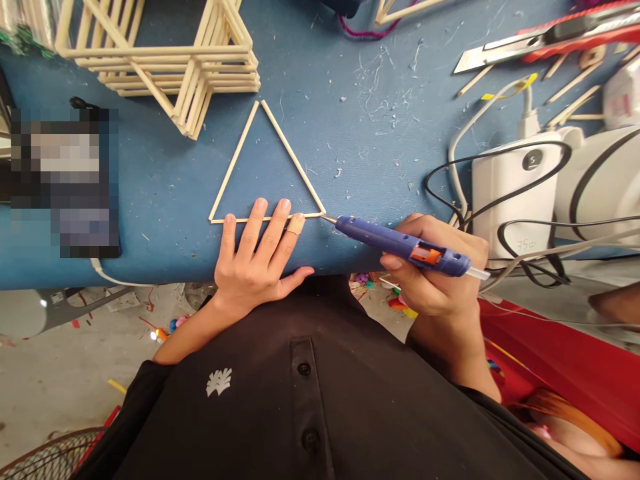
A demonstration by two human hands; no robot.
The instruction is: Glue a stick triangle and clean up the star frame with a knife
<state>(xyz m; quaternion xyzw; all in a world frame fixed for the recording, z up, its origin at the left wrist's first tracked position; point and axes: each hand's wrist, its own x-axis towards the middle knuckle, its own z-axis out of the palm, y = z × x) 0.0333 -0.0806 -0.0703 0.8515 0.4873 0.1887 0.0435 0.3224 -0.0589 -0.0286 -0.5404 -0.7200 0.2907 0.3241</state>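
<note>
Three thin wooden sticks form a triangle (pixel 234 160) on the blue tabletop, with a small gap at its top corner. My left hand (pixel 260 257) lies flat, fingers spread, its fingertips pressing on the bottom stick. A bandage wraps one of its fingers. In my right hand (pixel 440 280) is a blue hot glue gun (pixel 375 237), with a clear glue stick poking out of its rear end. The gun's metal nozzle touches or nearly touches the triangle's bottom right corner.
A stack of joined stick triangles (pixel 165 73) stands at the upper left. A phone (pixel 85 187) lies at the left. To the right are a white power bank (pixel 515 193) with looping cables, loose sticks and a red utility knife (pixel 545 40) with its blade out. Glue strings litter the tabletop.
</note>
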